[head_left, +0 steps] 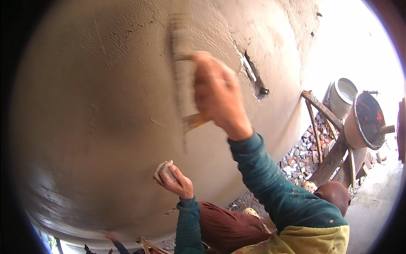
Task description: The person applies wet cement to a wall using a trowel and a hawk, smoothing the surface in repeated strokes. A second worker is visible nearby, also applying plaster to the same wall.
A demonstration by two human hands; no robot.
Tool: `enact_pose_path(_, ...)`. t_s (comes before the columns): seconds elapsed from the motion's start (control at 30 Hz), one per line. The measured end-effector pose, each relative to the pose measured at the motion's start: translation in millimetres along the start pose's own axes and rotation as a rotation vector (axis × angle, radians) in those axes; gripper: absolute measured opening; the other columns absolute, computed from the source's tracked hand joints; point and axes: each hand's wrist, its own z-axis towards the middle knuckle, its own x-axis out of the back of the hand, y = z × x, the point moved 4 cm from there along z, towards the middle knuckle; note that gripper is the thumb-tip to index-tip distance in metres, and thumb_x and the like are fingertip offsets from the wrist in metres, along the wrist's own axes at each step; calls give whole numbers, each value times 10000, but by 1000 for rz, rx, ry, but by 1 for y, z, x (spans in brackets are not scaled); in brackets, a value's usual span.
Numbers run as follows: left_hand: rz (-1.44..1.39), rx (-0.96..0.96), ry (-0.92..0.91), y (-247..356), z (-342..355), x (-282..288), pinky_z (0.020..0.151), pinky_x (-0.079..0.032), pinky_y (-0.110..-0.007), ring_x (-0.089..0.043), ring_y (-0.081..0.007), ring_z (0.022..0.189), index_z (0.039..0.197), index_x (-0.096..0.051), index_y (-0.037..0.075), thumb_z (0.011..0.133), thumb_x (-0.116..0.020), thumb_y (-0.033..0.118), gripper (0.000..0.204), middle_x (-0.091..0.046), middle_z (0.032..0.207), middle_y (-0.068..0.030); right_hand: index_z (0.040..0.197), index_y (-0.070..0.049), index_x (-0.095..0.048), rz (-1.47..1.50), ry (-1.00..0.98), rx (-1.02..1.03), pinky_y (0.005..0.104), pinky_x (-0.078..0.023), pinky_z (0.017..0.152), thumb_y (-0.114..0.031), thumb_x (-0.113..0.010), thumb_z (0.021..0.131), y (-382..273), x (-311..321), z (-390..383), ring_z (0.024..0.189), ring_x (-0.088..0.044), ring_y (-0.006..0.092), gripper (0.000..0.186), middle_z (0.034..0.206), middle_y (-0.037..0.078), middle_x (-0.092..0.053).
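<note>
My right hand (pixel 218 91) is wrapped round the handle of a long plastering float (pixel 176 86), blurred by motion. The float's thin straight blade stands upright along the wet grey-brown wall (pixel 110 139). Below it, near the wall, my left hand (pixel 174 180) has its fingers curled in, smeared with pale plaster, and nothing shows in it. Right of the float, a slot-shaped hole (pixel 256 78) is cut in the wall with a pale piece of pipe inside. Rough ridged mortar lies across the wall's upper part, while lower down it looks smoother.
On the right a mortar basin (pixel 351 127) with a stick-like handle rests on a wooden stand (pixel 323 111), beside a grey bucket (pixel 338 101). Stone rubble (pixel 298 154) lies at the wall's foot. At the lower left another person's hand (pixel 111 236) reaches to the wall.
</note>
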Motion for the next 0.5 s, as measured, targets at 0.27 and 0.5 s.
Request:
enact_pose_path(0.27, 15, -18, -49, 3, -3, -4, 941, -408, -452, -548, -293, 1047, 970, -674, -4, 1040, -525, 241, 295, -660, 1010, -132, 872, -166, -479, 267, 513, -123, 241, -355, 438, -562, -570, 1014, 43, 106, -13, 498, -375, 50, 430, 642, -75, -357)
enact_pose_path(0.5, -34, 4, -31, 5, 1, -2, 952, -378, -458, -555, -293, 1017, 927, -675, 9, 1031, -532, 239, 290, -670, 968, -132, 1010, -17, -607, -349, 430, 147, 307, -400, 473, -372, -636, 1019, 15, 45, 54, 532, -480, 146, 356, 664, 29, -490)
